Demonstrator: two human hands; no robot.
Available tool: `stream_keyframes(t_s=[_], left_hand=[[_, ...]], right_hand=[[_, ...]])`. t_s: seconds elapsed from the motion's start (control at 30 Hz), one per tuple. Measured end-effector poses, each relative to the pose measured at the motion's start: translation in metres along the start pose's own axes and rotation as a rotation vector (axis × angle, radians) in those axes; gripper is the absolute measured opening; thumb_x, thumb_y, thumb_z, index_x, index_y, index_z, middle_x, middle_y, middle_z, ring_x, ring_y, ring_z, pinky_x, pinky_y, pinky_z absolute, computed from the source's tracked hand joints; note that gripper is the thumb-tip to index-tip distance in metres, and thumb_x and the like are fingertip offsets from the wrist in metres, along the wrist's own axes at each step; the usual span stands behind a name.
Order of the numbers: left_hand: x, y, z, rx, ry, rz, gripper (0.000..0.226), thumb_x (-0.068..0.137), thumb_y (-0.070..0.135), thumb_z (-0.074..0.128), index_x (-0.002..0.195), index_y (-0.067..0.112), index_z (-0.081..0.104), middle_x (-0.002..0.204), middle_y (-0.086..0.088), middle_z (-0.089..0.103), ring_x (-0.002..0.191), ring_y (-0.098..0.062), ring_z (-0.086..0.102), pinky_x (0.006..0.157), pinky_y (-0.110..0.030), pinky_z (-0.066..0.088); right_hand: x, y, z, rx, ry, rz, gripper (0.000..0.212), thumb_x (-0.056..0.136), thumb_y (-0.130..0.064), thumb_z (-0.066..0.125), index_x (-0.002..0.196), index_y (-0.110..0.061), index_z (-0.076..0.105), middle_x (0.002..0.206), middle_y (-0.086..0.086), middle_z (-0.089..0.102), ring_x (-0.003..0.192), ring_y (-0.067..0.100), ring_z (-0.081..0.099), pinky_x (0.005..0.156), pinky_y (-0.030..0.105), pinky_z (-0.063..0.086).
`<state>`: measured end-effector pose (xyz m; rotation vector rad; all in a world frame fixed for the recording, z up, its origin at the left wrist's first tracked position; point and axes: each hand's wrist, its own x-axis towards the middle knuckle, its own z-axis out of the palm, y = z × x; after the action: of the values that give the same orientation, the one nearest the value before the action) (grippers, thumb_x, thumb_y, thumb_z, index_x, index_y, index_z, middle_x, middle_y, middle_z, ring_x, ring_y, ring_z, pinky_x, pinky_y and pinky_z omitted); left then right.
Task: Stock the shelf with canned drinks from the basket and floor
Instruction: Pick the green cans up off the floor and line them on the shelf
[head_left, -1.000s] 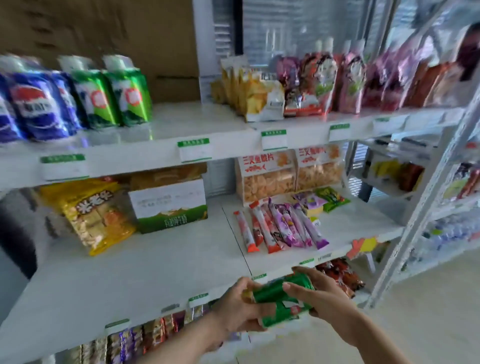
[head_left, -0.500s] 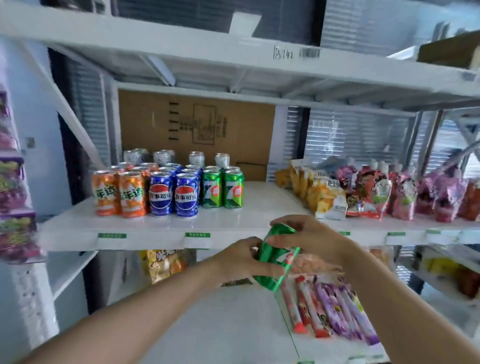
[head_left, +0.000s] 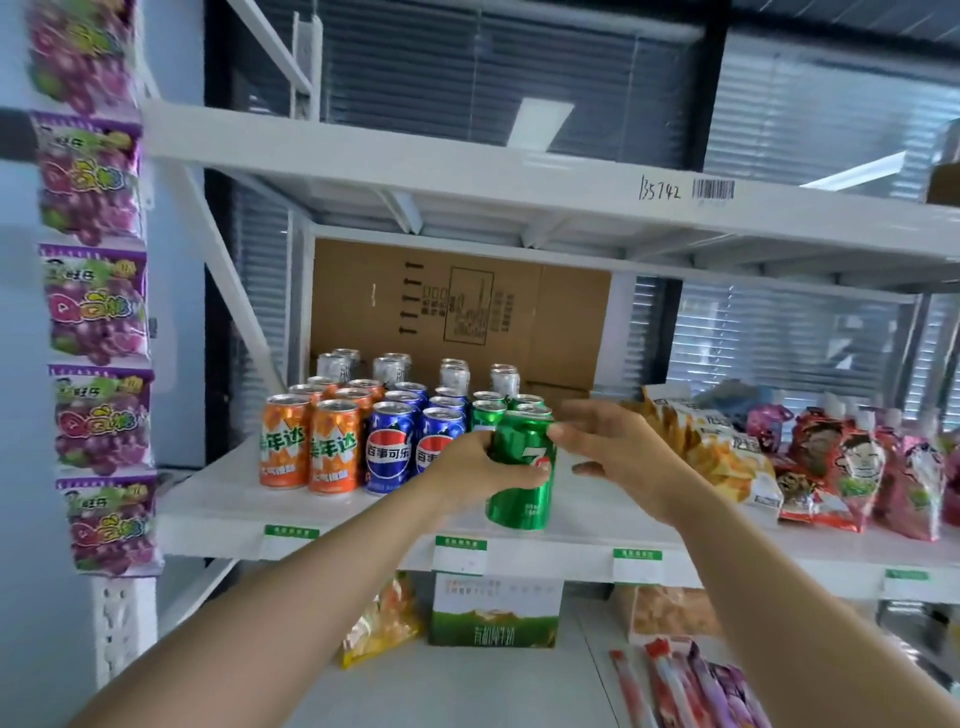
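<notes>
This is a small shop, a convenience-store aisle. White metal shelf boards (head_left: 415, 174) run across the frame. Their front edges carry green-and-white paper price tags (head_left: 460, 555) and, at upper right, a printed barcode sticker (head_left: 714, 188). At centre left, orange, blue and green aluminium drink cans (head_left: 387, 447) stand in neat rows with their labels facing outward. Purple plastic sweet packets (head_left: 96, 306) hang in a strip down the left edge, and red and pink spouted snack pouches (head_left: 852, 467) line the right. A brown cardboard carton (head_left: 457, 306) sits behind the cans.
</notes>
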<state>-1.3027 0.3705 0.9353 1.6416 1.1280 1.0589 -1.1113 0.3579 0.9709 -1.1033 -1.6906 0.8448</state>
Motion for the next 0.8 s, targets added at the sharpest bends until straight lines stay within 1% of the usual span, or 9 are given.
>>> stream_keyframes(t_s=[0.1, 0.2, 0.3, 0.47, 0.57, 0.67, 0.7, 0.73, 0.8], left_hand=[[0.014, -0.01, -0.004, -0.056, 0.033, -0.02, 0.042, 0.071, 0.023, 0.086, 0.109, 0.022, 0.068, 0.107, 0.006, 0.072, 0.1, -0.012, 0.067, 0.082, -0.026, 0.052], [0.02, -0.019, -0.003, -0.062, 0.026, -0.044, 0.036, 0.072, 0.015, 0.085, 0.101, 0.026, 0.066, 0.104, 0.009, 0.072, 0.097, -0.008, 0.064, 0.083, -0.026, 0.051], [0.028, -0.029, 0.0, -0.035, 0.01, -0.066, 0.052, 0.069, 0.017, 0.087, 0.115, 0.023, 0.063, 0.114, 0.005, 0.07, 0.107, -0.013, 0.064, 0.098, -0.037, 0.05], [0.034, -0.025, 0.001, 0.108, -0.015, -0.035, 0.052, 0.072, 0.019, 0.085, 0.117, 0.026, 0.06, 0.117, 0.007, 0.067, 0.111, -0.012, 0.061, 0.097, -0.032, 0.048], [0.033, -0.01, -0.004, 0.278, -0.008, 0.013, 0.057, 0.08, 0.017, 0.078, 0.131, 0.022, 0.054, 0.124, 0.005, 0.061, 0.117, -0.014, 0.056, 0.094, -0.028, 0.045], [0.037, 0.009, -0.013, 0.318, 0.017, -0.029, 0.053, 0.089, 0.03, 0.067, 0.138, 0.018, 0.051, 0.135, -0.002, 0.055, 0.122, -0.018, 0.052, 0.097, -0.031, 0.042], [0.039, 0.013, -0.013, 0.351, 0.046, -0.02, 0.041, 0.09, 0.039, 0.063, 0.125, 0.016, 0.062, 0.122, -0.004, 0.062, 0.113, -0.018, 0.057, 0.094, -0.032, 0.044], [0.042, 0.016, -0.011, 0.411, 0.092, 0.011, 0.04, 0.089, 0.05, 0.06, 0.099, 0.012, 0.069, 0.098, -0.005, 0.067, 0.093, -0.018, 0.061, 0.083, -0.031, 0.046], [0.05, 0.018, -0.003, 0.626, 0.179, 0.052, 0.055, 0.082, 0.063, 0.061, 0.066, 0.01, 0.054, 0.058, -0.004, 0.046, 0.057, -0.018, 0.047, 0.057, -0.028, 0.033]], right_hand=[[0.009, 0.024, -0.002, 0.042, -0.026, 0.075, 0.048, 0.087, -0.024, 0.07, 0.131, -0.012, 0.055, 0.101, -0.002, 0.066, 0.098, 0.011, 0.063, 0.081, 0.03, 0.054], [0.019, 0.043, 0.004, 0.081, -0.075, 0.13, 0.045, 0.091, -0.03, 0.064, 0.131, -0.011, 0.054, 0.115, 0.002, 0.064, 0.105, 0.013, 0.06, 0.077, 0.026, 0.054], [0.029, 0.06, 0.016, 0.126, -0.108, 0.126, 0.039, 0.095, -0.03, 0.06, 0.13, -0.014, 0.056, 0.119, 0.004, 0.066, 0.11, 0.015, 0.063, 0.08, 0.028, 0.056], [0.033, 0.084, 0.03, 0.158, -0.092, 0.117, 0.026, 0.1, -0.025, 0.052, 0.123, -0.016, 0.059, 0.113, 0.002, 0.069, 0.105, 0.014, 0.066, 0.082, 0.029, 0.057], [0.035, 0.095, 0.033, 0.21, -0.087, 0.125, 0.029, 0.098, -0.022, 0.055, 0.125, -0.015, 0.058, 0.113, 0.004, 0.071, 0.104, 0.018, 0.068, 0.09, 0.038, 0.057], [0.037, 0.1, 0.039, 0.265, -0.108, 0.131, 0.029, 0.095, -0.016, 0.059, 0.124, -0.015, 0.057, 0.111, 0.004, 0.072, 0.099, 0.019, 0.071, 0.08, 0.031, 0.058], [0.039, 0.101, 0.041, 0.28, -0.101, 0.14, 0.034, 0.093, -0.018, 0.063, 0.125, -0.016, 0.056, 0.112, 0.004, 0.072, 0.099, 0.021, 0.071, 0.08, 0.033, 0.059], [0.039, 0.101, 0.043, 0.281, -0.085, 0.143, 0.044, 0.087, -0.025, 0.07, 0.128, -0.018, 0.055, 0.113, 0.004, 0.071, 0.099, 0.022, 0.071, 0.082, 0.038, 0.059], [0.041, 0.1, 0.048, 0.252, -0.067, 0.127, 0.075, 0.065, -0.048, 0.084, 0.129, -0.022, 0.054, 0.116, 0.003, 0.068, 0.1, 0.022, 0.07, 0.087, 0.044, 0.058]])
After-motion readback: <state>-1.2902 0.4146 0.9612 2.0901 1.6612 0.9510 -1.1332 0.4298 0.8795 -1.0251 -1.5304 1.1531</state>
